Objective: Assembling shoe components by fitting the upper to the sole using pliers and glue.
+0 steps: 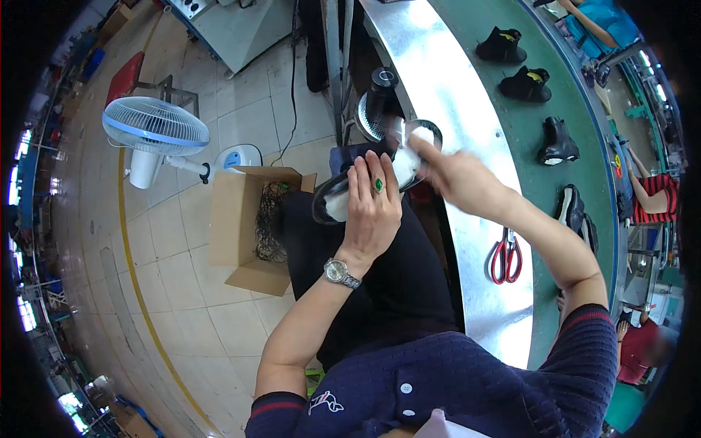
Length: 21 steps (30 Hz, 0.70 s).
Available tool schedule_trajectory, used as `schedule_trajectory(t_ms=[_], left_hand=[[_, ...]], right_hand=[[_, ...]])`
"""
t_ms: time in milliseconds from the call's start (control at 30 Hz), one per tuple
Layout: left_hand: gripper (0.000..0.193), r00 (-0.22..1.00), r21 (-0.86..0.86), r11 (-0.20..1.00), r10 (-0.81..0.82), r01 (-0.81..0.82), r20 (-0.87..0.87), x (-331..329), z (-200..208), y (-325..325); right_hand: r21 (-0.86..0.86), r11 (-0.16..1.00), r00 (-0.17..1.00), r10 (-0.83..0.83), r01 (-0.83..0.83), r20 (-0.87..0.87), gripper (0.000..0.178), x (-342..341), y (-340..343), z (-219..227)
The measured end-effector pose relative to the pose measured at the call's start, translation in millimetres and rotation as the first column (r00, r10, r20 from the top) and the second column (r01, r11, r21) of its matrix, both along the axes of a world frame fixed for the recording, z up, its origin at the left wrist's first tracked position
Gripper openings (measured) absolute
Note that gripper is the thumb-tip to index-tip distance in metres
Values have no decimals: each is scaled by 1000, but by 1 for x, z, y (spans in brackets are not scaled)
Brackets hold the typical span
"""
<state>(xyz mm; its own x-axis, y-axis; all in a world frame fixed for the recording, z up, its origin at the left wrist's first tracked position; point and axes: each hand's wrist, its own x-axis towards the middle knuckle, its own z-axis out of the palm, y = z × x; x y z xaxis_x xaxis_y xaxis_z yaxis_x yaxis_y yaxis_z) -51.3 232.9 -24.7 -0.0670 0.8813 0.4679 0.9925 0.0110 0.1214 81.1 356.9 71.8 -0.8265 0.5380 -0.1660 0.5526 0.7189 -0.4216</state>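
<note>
A black shoe with a white area lies slantwise over my lap, next to the bench edge. My left hand lies across it with the fingers stretched over the white part, holding it; the thumb is hidden. A ring with a green stone and a wristwatch are on that hand and wrist. At the shoe's far end, my right hand is curled and smeared by motion. Something pale and blurred shows at its fingertips, too unclear to name. Red-handled scissors rest on the metal bench, below my right forearm.
To my right runs a shiny metal bench top beside a green conveyor belt carrying several black shoes. On the left stand a cardboard box with dark stringy material and a fan. Other people work beyond the belt.
</note>
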Motion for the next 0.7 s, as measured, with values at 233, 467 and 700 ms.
schedule_trajectory(t_ms=[233, 467, 700], left_hand=[[54, 999, -26, 999, 47, -47, -17, 2, 2, 1], [71, 994, -29, 994, 101, -102, -47, 5, -3, 2], [70, 988, -73, 989, 121, -128, -96, 4, -3, -2]], right_hand=[[-76, 996, 983, -58, 45, -173, 49, -3, 13, 6], [-268, 959, 979, -140, 97, -148, 49, -6, 16, 17], [-316, 929, 964, -239, 191, -118, 52, -12, 17, 14]])
